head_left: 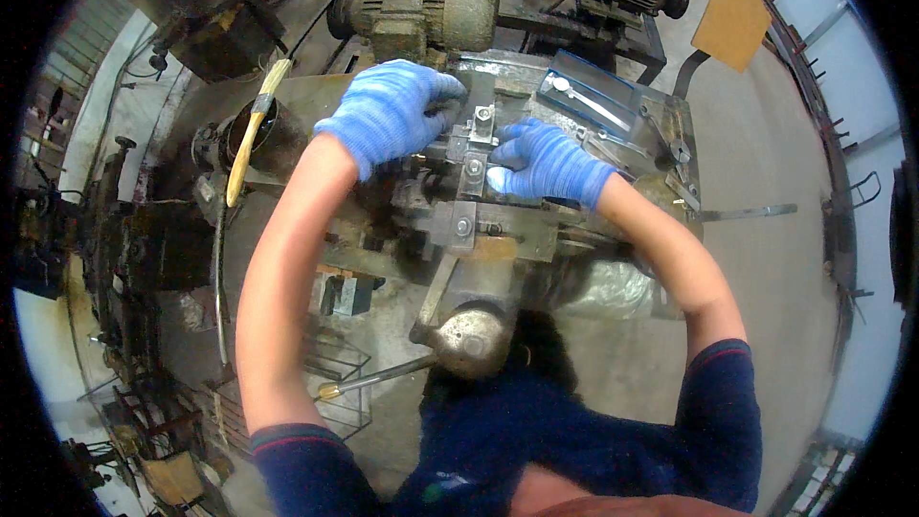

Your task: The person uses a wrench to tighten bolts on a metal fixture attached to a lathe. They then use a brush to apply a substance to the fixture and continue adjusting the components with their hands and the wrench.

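Observation:
Both my hands wear blue knitted gloves and work at a greasy metal machine fixture. A row of steel clamp blocks (474,170), each with a bolt, runs down its middle. My left hand (388,115) reaches in from the left, its fingers curled beside the uppermost bolted block (482,123). What lies within those fingers is hidden. From the other side my right hand (550,165) comes to the same blocks, thumb and fingers apart, fingertips at their right edge. Nearer me is another bolted block (463,223), above a round metal knob (473,340) with a lever (383,378).
A caliper lies in a blue-edged case (593,96) behind my right hand, with hand tools (682,163) beside it. Left, a wooden-handled brush (251,144) rests across a dark pot (263,139). Large electric motors (431,11) stand at the back, near a tan board (732,14).

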Motion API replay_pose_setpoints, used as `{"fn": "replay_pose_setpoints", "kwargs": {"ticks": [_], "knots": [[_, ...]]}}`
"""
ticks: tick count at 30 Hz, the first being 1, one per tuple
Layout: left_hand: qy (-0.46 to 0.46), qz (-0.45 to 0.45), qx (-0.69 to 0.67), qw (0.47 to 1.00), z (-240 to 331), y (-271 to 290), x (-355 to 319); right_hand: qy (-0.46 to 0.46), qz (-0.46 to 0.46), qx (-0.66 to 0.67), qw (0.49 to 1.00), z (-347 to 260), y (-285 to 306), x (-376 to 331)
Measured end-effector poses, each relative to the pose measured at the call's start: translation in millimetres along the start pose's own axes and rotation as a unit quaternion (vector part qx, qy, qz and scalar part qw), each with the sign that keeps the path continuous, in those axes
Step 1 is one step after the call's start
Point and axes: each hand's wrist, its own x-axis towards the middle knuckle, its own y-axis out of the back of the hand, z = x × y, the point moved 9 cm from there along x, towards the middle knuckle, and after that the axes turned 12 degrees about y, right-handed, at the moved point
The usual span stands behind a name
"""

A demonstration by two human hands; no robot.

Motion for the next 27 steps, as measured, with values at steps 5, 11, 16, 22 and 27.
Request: {"fn": "replay_pose_setpoints", "kwargs": {"ticks": [5,11,16,22,27], "knots": [[-0.086,0.094,-0.106,0.986,22.9,46.3,-80.9,0.017,0.011,-0.007,1.0,-3.7,-0.1,2.0],[-0.019,-0.081,-0.259,0.962,2.1,15.1,-179.0,0.003,-0.001,0.0,1.0,-11.5,10.4,-9.1],[0.271,-0.096,-0.299,0.91,-84.8,-52.8,-276.9,-0.006,0.101,0.031,0.994,-29.1,52.8,-48.1],[0.535,0.078,-0.376,0.753,-166.7,-143.6,-426.0,-0.176,0.161,-0.024,0.971,15.6,110.7,-174.9],[0.546,0.138,-0.51,0.651,-130.6,-173.2,-428.1,-0.46,0.205,-0.078,0.861,129.2,126.9,-352.9]]}}
